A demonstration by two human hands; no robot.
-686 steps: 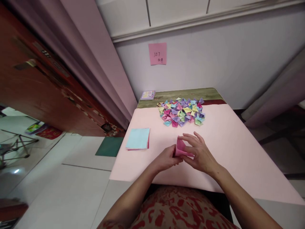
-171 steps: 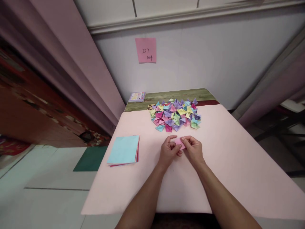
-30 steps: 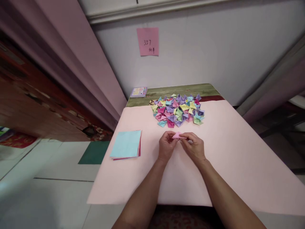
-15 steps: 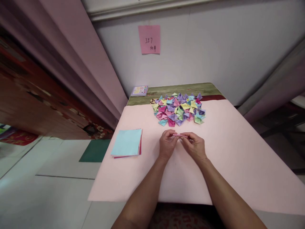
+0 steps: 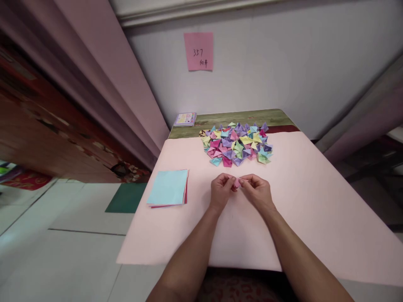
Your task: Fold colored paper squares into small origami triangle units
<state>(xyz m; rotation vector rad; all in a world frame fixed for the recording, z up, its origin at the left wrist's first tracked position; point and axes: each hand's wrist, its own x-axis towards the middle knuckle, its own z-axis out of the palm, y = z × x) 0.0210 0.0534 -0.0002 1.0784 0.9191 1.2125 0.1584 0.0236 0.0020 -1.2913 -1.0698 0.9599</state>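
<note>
Between my two hands is a small folded piece of pink paper [image 5: 237, 183], partly covered by the fingertips. My left hand [image 5: 221, 191] pinches its left side with thumb and fingers. Its right side is held in a pinch by my right hand [image 5: 258, 191]. Just beyond the hands lies a heap of folded paper boats [image 5: 238, 144] in purple, pink, yellow, green and blue. To the left of my left hand sits a stack of square paper sheets [image 5: 168, 187], light blue on top with red edges showing below.
A pale pink cover [image 5: 302, 235] lies over the table. Small printed packs [image 5: 185, 119] rest at the far left on the green tabletop [image 5: 217, 119]. A pink note [image 5: 199, 51] hangs on the wall. Curtains [image 5: 135, 79] flank the table on both sides.
The pink paper has turned from a thin edge-on strip to show a small flat face below the fingertips. Both hands stay in nearly the same place.
</note>
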